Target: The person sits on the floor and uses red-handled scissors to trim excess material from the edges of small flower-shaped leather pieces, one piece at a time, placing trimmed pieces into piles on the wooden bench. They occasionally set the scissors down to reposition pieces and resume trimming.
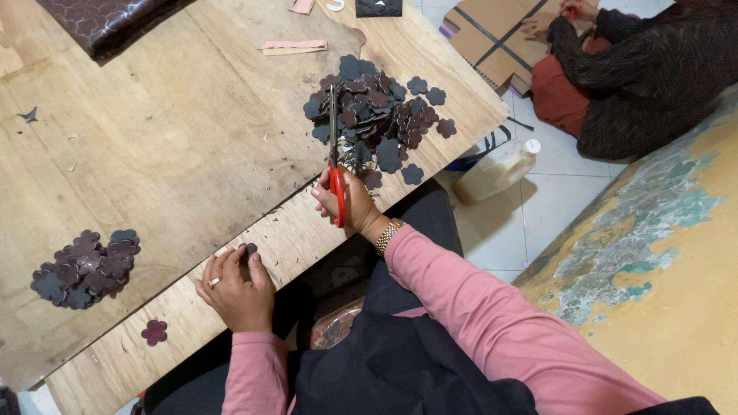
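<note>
Item: cutting of flower shapes at a wooden desk (177,146). Right hand (347,201): fingers closed through the red handles of the scissors (335,157), blades shut, tips reaching into the large flower pile (378,115). Left hand (237,288): fingers pinching one dark flower piece (247,251) at the desk's near edge. Smaller finished pile (84,269) lies well apart, left; a single flower (154,332) near it. Step judged: between cuts, piece in hand. A seated co-worker (638,73) handles cardboard (492,34).

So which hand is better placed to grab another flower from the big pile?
Probably the right hand: it is beside the big pile, though it holds the scissors. The left hand is farther off and pinches one flower.
</note>
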`<state>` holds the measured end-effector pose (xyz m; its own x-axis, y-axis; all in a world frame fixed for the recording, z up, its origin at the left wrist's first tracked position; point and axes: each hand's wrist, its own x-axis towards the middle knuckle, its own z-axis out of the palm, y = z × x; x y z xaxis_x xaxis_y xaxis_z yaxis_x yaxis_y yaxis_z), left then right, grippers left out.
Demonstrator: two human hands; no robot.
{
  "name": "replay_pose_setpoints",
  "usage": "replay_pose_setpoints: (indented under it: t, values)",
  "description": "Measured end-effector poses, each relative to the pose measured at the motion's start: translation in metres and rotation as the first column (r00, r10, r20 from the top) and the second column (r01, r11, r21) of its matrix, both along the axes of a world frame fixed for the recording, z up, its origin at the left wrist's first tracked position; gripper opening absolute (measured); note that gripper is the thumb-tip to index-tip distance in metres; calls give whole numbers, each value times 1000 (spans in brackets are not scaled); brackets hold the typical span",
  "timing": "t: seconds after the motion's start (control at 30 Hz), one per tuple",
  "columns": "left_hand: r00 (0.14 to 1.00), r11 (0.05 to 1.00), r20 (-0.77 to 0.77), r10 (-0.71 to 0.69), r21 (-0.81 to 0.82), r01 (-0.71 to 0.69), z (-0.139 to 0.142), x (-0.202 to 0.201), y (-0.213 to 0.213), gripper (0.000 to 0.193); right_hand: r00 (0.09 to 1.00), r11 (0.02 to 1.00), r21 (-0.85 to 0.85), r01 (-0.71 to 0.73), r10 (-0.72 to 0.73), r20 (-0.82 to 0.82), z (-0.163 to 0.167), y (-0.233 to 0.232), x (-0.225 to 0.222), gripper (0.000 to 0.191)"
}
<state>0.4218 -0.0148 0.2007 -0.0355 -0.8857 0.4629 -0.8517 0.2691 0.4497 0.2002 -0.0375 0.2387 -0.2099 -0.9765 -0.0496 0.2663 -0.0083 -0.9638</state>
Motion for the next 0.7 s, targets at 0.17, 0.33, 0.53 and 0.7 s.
replay_pose_setpoints:
  t: [0.17,0.33,0.53,0.7]
  values:
    - [999,1000,-40,-28,5,29,-2,1,0,22,1000,1000,1,-8,8,-10,-1,1,0,26]
    - [996,999,-90,-26,-30,23,-2,5,-2,36,1000,1000,4,-5,5,14,-2,-1,1,26]
    - [996,993,41,79,-92,-75,-8,8,-6,36,999,1000,-25,0,1,47,-15,-8,5,22]
    - [992,998,-117,-40,-51,34,-24,29,-17,39,993,999,-46,1,5,119,-40,-16,16,16]
